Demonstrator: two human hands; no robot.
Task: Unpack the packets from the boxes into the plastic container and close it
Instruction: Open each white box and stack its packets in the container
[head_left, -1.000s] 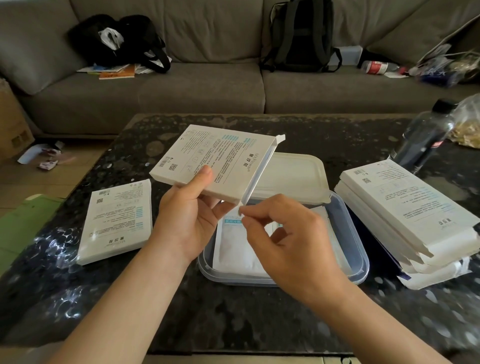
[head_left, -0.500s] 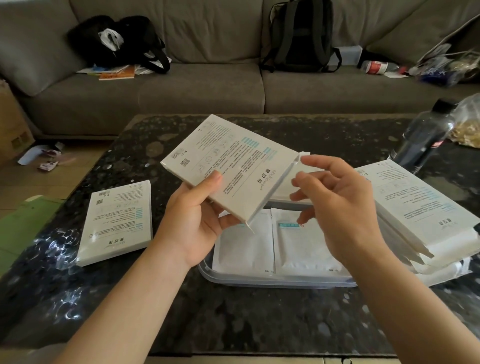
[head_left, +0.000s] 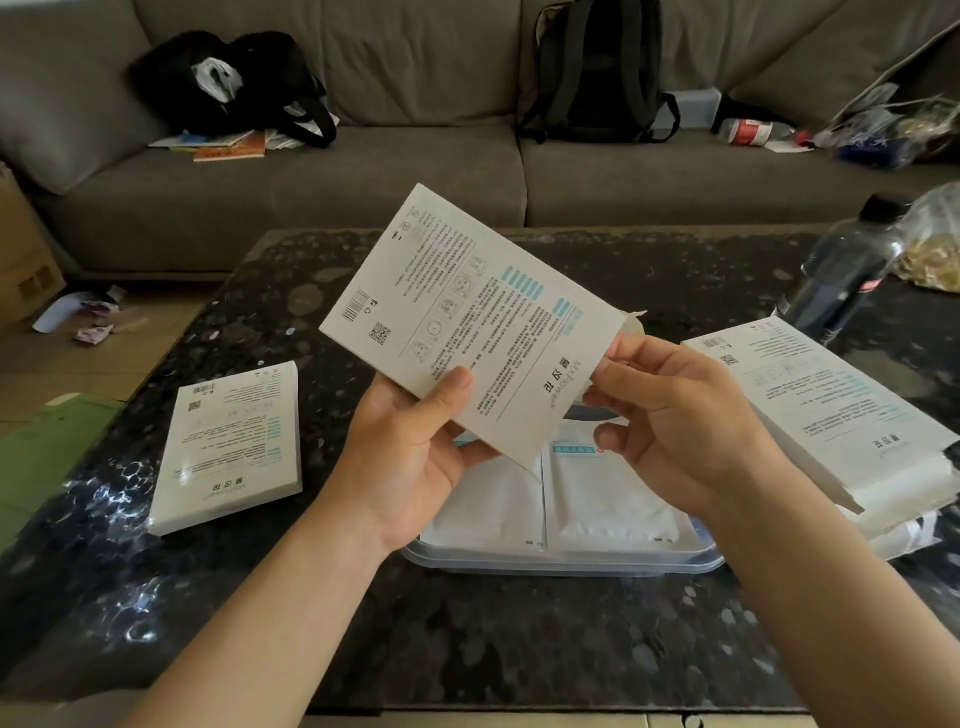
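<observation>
— So, what are the two hands doing?
— The left hand (head_left: 410, 457) grips a white box (head_left: 467, 322) by its low corner, thumb on top and fingers under it. It holds the box up in the air, tilted, over the plastic container (head_left: 561, 564).
— And the other one?
— The right hand (head_left: 675, 431) is at the open end of the same box. Its thumb and fingertips pinch that end, just under the torn flap (head_left: 631, 319). I cannot tell if anything is inside the box.
— Where is the container?
— On the dark table (head_left: 467, 623), in the middle, right below the hands. Two white packets (head_left: 608, 493) lie flat in it, side by side.
— Are there more boxes?
— Yes. A second box (head_left: 228, 447) lies flat on the table to the left, well apart from the container. A pile of boxes (head_left: 841, 415) sits on the right, just beside the container.
— What else do you see?
— A dark bottle (head_left: 852, 270) stands behind the pile. Past the table is a grey sofa (head_left: 363, 176) with a backpack (head_left: 597, 67) and a black bag (head_left: 234, 78) on it.
</observation>
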